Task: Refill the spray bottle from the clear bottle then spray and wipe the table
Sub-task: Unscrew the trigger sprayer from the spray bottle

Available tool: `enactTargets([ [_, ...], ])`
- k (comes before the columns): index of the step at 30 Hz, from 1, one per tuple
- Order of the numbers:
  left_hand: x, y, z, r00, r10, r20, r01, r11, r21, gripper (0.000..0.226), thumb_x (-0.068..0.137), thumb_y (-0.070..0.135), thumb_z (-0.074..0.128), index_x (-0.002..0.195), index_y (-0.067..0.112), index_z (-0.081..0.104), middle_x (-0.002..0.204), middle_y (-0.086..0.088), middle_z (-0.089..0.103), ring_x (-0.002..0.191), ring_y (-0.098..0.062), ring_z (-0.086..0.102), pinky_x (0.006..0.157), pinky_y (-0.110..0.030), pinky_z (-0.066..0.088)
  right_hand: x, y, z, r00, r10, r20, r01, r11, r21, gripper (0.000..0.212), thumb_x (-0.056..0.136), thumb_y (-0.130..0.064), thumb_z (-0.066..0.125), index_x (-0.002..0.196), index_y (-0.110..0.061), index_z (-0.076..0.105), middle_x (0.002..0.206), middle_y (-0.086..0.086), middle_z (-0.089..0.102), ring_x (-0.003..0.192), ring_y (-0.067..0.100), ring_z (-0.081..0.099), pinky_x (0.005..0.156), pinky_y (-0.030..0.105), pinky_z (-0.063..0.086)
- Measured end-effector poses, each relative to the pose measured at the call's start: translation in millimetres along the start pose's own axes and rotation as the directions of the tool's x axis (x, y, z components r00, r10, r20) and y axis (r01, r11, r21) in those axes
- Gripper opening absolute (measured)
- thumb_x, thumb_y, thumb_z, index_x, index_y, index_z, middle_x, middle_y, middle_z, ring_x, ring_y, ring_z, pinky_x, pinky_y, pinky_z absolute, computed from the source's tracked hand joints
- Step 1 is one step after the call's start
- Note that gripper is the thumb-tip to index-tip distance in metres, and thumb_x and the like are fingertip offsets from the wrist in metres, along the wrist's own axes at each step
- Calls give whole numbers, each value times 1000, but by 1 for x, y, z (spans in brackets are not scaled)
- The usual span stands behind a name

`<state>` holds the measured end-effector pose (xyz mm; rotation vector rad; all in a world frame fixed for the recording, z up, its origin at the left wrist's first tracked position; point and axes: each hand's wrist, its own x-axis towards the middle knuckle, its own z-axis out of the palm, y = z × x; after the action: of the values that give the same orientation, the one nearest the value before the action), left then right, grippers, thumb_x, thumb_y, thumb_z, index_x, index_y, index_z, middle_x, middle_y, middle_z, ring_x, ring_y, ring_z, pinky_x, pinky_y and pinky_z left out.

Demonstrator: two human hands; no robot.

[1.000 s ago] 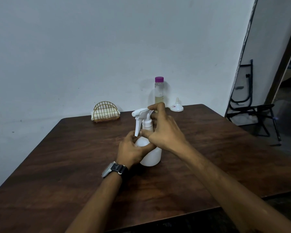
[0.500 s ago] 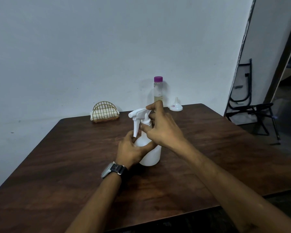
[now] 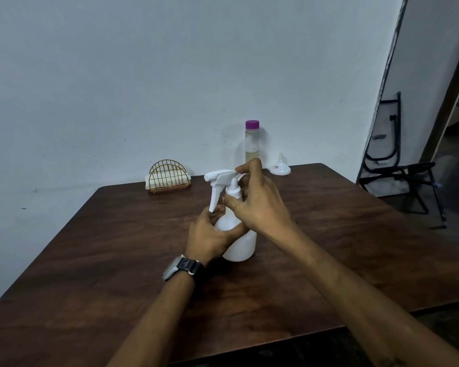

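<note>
A white spray bottle [image 3: 240,243] stands upright in the middle of the dark wooden table [image 3: 104,260]. My left hand [image 3: 210,234], with a watch on its wrist, grips the bottle's body from the left. Fingers of my right hand [image 3: 257,202] curl round the white trigger head [image 3: 219,178] and its collar. The trigger points to the left. Behind, at the wall, stands the clear bottle [image 3: 252,145] with a purple cap and a little yellowish liquid. A small white funnel [image 3: 280,168] sits upside down just right of it.
A gold wire napkin holder [image 3: 168,176] with white napkins stands at the table's back edge, left of the bottles. The wall runs close behind the table. A black folding chair frame [image 3: 403,165] stands on the floor beyond the table's right side.
The trigger head has turned a little under my right hand, whose fingers have shifted round the collar. My left hand and the bottle's body have stayed in place.
</note>
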<state>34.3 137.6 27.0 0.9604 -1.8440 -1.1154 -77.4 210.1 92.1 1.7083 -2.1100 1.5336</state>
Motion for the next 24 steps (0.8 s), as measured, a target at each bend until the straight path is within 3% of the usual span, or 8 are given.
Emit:
enactTargets([
  [4,-1,2,0,1000,-16,8,16,1000,5,67,56,57,92,111,30,65,99,17,73,85,8,67,75,-26,59,3,-1,-4,998,37,56,-35,999,-36,44,92,-13,70,124,-18,40,88,-10,65,82,9,63,58,21,44],
  [7,-3,4,0,1000,-17,12,17,1000,16,66,56,57,92,110,30,64,99,14,72,87,2,68,74,-29,59,6,-2,-8,992,39,118,-32,998,-61,45,92,-9,67,125,-19,38,102,-2,69,91,14,65,61,18,42],
  [11,0,2,0,1000,-22,22,21,999,37,73,57,58,91,117,27,61,107,15,69,92,2,65,76,-26,58,10,-4,-12,993,36,108,-30,998,-58,44,94,-9,65,127,-18,38,99,-2,68,91,14,63,62,12,39],
  [14,3,-1,0,999,-28,22,27,999,35,81,53,63,90,121,28,60,115,13,69,98,-2,66,82,-29,59,13,-4,-17,990,51,131,-45,998,-49,43,94,-11,65,127,-21,38,105,-2,70,101,17,66,75,28,52],
  [17,3,1,-1,999,-27,27,26,999,41,80,56,59,91,123,28,59,117,13,65,100,-3,63,77,-21,53,12,-6,-21,992,55,112,-56,998,6,46,94,-13,67,126,-29,38,115,-1,72,106,14,69,91,43,58],
  [24,2,2,-1,999,-26,26,25,999,22,78,56,57,91,122,31,58,113,15,63,95,6,58,70,-16,48,10,-12,-23,993,94,76,-100,992,74,48,95,-10,69,132,-22,41,113,-7,71,104,12,70,96,41,57],
])
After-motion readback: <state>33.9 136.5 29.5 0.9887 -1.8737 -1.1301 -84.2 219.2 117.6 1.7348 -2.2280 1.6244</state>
